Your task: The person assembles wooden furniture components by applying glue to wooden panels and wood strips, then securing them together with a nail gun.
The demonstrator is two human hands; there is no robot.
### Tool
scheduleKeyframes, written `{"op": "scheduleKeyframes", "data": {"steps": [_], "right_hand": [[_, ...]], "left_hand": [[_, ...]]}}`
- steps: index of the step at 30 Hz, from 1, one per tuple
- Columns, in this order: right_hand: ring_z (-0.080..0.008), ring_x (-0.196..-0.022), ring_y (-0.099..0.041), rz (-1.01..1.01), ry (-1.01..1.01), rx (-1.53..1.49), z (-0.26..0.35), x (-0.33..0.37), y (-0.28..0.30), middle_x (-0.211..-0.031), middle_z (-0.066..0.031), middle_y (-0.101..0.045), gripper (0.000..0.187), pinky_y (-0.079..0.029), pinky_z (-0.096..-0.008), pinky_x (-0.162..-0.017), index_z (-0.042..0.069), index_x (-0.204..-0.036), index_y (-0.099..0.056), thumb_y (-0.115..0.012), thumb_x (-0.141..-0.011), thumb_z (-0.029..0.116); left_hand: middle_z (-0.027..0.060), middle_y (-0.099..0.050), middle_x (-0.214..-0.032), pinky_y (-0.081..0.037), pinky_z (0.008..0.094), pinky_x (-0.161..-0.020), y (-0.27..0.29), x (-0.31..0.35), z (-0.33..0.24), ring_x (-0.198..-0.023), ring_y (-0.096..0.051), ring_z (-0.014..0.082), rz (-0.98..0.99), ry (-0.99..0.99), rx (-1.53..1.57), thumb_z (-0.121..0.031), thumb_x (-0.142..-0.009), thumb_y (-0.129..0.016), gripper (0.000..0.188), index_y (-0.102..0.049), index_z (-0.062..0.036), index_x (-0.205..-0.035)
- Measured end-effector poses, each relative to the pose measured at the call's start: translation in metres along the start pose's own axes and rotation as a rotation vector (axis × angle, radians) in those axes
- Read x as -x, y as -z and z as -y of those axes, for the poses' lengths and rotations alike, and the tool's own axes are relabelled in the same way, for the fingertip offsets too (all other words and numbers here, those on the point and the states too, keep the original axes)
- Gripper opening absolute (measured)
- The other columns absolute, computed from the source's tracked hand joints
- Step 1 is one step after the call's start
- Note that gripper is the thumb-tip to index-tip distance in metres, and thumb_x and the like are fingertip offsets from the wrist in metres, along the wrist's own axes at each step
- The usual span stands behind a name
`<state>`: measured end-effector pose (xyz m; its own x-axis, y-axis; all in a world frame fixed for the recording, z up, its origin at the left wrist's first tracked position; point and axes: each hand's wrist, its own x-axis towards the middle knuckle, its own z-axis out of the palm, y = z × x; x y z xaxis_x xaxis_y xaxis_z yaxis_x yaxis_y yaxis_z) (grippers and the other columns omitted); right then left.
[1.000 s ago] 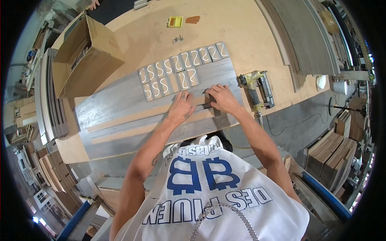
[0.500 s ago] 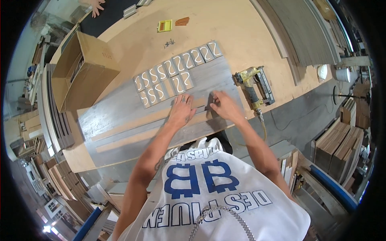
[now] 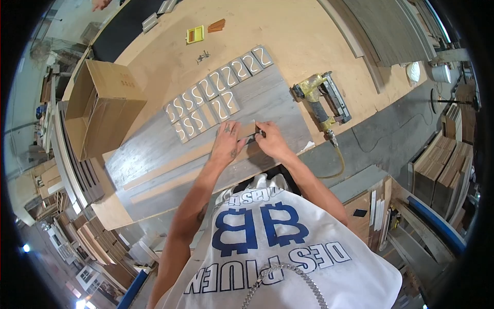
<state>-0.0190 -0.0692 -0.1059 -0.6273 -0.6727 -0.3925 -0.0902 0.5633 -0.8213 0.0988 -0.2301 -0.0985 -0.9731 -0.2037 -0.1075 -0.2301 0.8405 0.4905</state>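
Note:
My left hand (image 3: 227, 142) lies palm down with its fingers extended on a long tan strip (image 3: 167, 166). My right hand (image 3: 270, 141) is closed at the strip's right end, thumb and fingers around a small dark item that I cannot make out. A second tan strip (image 3: 167, 184) runs alongside, nearer my body. Both strips lie on a wide grey wood-grain board (image 3: 139, 157). Beyond my hands, two rows of small grey rectangular pieces (image 3: 238, 70) rest on that board, each bearing a white S-shaped squiggle.
Right of the board lies a yellow-black nail gun (image 3: 320, 103) with an air hose (image 3: 339, 164). An open cardboard box (image 3: 116, 105) stands at left. Farther back are dark fasteners (image 3: 204, 56), a yellow tray (image 3: 195, 35) and orange-brown slips (image 3: 216, 25). Long boards (image 3: 388, 31) are stacked at far right.
My right hand has come left, toward my left hand, and closed at the strip's end. My view has shifted slightly. Another person's hand at the far upper left has mostly left the picture.

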Motion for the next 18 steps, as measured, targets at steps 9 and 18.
{"op": "scheduleKeyframes", "data": {"steps": [9,18], "right_hand": [[-0.0397,-0.11,-0.057,-0.001,0.001,0.005,0.004,-0.001,0.007,-0.119,-0.026,-0.059,0.041,-0.045,-0.042,-0.099,-0.007,-0.126,-0.062,-0.059,-0.089,0.012],[-0.0472,-0.104,-0.061,-0.563,-0.026,0.672,-0.032,-0.037,0.134,-0.113,-0.0289,-0.063,0.072,-0.05,-0.0502,-0.089,-0.004,-0.141,-0.045,-0.073,-0.08,0.02]], "left_hand": [[0.0203,-0.055,-0.128,-0.041,0.0461,-0.106,0.003,0.0,0.001,-0.123,-0.048,0.0393,-0.012,-0.034,0.008,-0.02,-0.086,-0.072,0.053,-0.055,0.0085,-0.128],[0.0214,-0.055,-0.126,-0.04,0.0442,-0.108,0.002,0.006,0.0,-0.124,-0.047,0.0382,-0.042,-0.034,0.032,-0.022,-0.089,-0.069,0.055,-0.053,0.0101,-0.13]]}}
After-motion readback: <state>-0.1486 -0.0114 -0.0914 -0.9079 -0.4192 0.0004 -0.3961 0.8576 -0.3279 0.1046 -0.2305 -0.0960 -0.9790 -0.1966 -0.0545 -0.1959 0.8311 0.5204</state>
